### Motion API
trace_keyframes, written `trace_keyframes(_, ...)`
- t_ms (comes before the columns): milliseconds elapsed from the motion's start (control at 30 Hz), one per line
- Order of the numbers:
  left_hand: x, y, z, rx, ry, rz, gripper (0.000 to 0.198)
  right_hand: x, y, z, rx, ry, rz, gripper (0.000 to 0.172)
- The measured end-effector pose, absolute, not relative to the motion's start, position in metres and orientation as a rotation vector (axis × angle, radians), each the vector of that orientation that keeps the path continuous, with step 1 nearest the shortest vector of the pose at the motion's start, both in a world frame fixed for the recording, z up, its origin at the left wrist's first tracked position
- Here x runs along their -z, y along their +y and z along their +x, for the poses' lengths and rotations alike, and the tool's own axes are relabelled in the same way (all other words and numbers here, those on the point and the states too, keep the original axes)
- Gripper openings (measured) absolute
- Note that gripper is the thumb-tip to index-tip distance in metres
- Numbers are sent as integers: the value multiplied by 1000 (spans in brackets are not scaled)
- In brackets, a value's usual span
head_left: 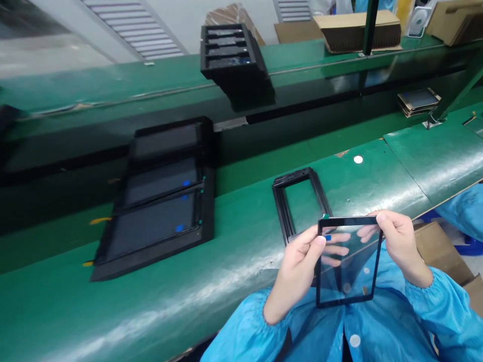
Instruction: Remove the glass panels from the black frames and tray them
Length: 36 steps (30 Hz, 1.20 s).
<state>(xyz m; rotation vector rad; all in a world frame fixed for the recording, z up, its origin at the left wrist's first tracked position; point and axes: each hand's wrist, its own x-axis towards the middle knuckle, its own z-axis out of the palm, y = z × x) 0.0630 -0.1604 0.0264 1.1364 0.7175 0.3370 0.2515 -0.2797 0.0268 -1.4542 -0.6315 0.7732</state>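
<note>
STEP: glass panel [349, 284] held up at its edges, just off the belt's near edge | HANDS: left hand [296, 271] and right hand [402, 246] fingers curled, pinching opposite sides | NEXT: calls for a steady edge grip | COUNT: 1 panel in hand; 1 empty black frame [290, 211] on green conveyor belt [241, 266]; 3 panels [160, 226] in 1 black tray [151, 266]; 1 far tray stack [234, 55]

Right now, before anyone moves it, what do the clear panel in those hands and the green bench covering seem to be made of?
The clear panel looks like glass, perhaps rigid plastic: it is glossy, with fingers showing through it and an opaque black border. The green bench covering looks like rubber or vinyl matting, its sheen showing long white streaks of glare.
</note>
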Motion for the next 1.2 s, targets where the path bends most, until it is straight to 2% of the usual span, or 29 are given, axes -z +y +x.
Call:
trace_keyframes(100, -30, -156, 62, -428, 729, 1426, 50, -30, -279, 250, -775, -760, -1475, 46)
trace_keyframes(233, -39, -149, 65, -360, 568, 1888, 64, -31, -269, 243, -869, -1077, -1565, 26)
trace_keyframes(300, -42, -146, 66, -264, 532, 1886, 52, -31, -269, 246, -839, -1092, -1574, 20)
trace_keyframes(400, -41, -144, 64, -300, 688, 1620, 37, -28, -281, 265, -583, -951, -1652, 23)
trace_keyframes(467, -38, -143, 59, -381, 781, 1418, 39, -23, -294, 281, -480, -835, -1691, 28)
trace_keyframes(600, -31, -142, 53, -493, 851, 1264, 47, -13, -309, 288, -801, -588, -1505, 48)
trace_keyframes(667, -29, -143, 53, -504, 850, 1281, 46, -13, -309, 277, -819, -519, -1468, 47)
trace_keyframes(767, -29, -143, 56, -677, 865, 1555, 42, -20, -302, 259, -709, -492, -1506, 36)
trace_keyframes(833, -31, -142, 60, -813, 813, 1921, 40, -24, -298, 251, -690, -527, -1515, 36)
trace_keyframes(933, -33, -139, 67, -739, 565, 2331, 27, -23, -300, 245, -705, -567, -1528, 37)
trace_keyframes(1100, -29, -133, 68, -605, 488, 2363, 17, -1, -305, 250, -790, -540, -1556, 38)
trace_keyframes(1200, -27, -130, 58, -768, 638, 2400, 28, 10, -292, 253, -811, -499, -1534, 44)
